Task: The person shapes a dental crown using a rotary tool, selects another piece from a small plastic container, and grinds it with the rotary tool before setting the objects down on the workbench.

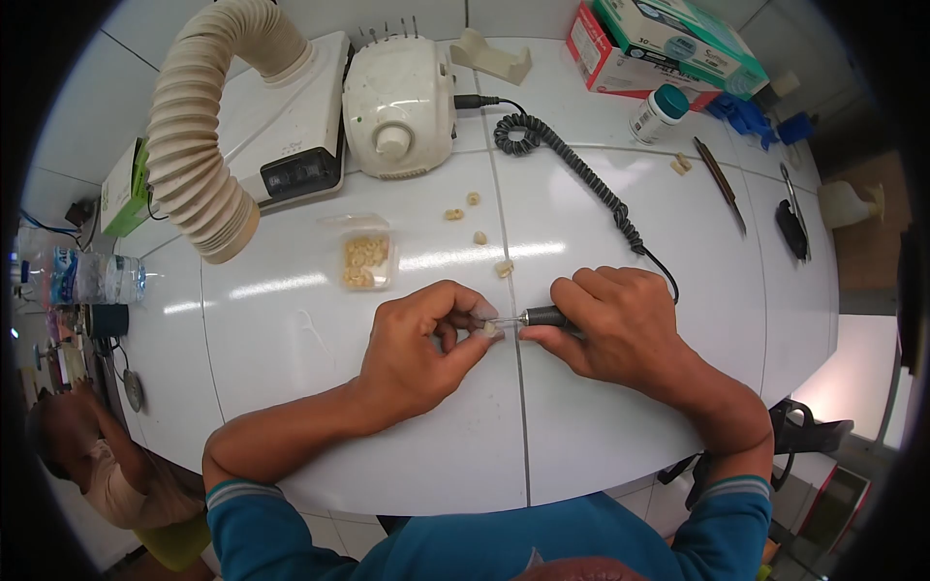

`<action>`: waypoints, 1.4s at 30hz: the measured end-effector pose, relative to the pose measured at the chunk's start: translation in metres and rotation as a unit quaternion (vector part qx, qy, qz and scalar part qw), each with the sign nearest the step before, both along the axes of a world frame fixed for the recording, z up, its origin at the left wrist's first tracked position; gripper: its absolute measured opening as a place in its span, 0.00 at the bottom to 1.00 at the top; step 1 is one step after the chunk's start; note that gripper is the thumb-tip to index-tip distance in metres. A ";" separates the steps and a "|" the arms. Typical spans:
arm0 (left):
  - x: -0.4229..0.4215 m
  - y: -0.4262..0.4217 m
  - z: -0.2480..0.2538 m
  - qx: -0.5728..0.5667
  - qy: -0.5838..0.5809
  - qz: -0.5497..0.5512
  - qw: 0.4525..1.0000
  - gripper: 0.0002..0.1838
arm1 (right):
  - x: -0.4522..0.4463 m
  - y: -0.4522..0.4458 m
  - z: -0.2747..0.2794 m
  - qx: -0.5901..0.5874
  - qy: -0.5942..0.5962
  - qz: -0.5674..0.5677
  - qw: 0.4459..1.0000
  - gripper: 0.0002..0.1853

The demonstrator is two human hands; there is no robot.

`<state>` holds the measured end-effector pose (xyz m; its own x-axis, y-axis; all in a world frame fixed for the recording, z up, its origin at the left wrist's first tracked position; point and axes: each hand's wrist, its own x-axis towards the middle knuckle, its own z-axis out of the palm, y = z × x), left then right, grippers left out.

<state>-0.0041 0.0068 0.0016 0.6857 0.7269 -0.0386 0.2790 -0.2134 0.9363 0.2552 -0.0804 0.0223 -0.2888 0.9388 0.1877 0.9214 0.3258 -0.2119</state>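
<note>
My left hand point(418, 341) is closed, thumb and fingertips pinching a small cream-coloured dental piece point(490, 329), mostly covered by the fingers. My right hand point(622, 324) is wrapped round a black rotary handpiece point(545, 317). Its thin metal bit points left and meets the piece at my left fingertips; whether it touches cannot be made out. A coiled black cord point(591, 174) runs from the handpiece to the white motor control unit point(399, 111). Just beyond my hands lie several loose cream pieces, the nearest being a tooth-like piece point(504, 268). An open clear plastic box point(390, 254) holds many more.
A ribbed suction hose point(199, 145) arches over the table's left. Glove boxes point(668, 48), a white bottle with a green cap point(659, 114), a brown-handled knife point(719, 184) and tweezers point(794, 211) lie at right. Another person point(116, 474) sits at lower left.
</note>
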 end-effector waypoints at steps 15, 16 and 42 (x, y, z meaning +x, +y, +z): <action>-0.002 0.001 -0.002 -0.044 0.007 0.002 0.999 0.11 | 0.001 0.000 0.003 -0.019 -0.018 -0.003 1.000 0.29; -0.002 0.001 -0.002 -0.041 0.005 0.000 0.999 0.11 | 0.000 -0.001 0.000 -0.006 -0.017 -0.011 1.000 0.29; 0.000 -0.001 0.003 -0.037 0.016 0.011 0.999 0.12 | 0.002 0.000 0.006 -0.031 -0.010 0.001 0.999 0.29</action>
<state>-0.0044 0.0059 0.0047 0.6670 0.7362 -0.1145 0.3124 -0.1369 0.9400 0.2569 -0.0801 0.0279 -0.2929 0.9480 0.1244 0.9252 0.3138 -0.2135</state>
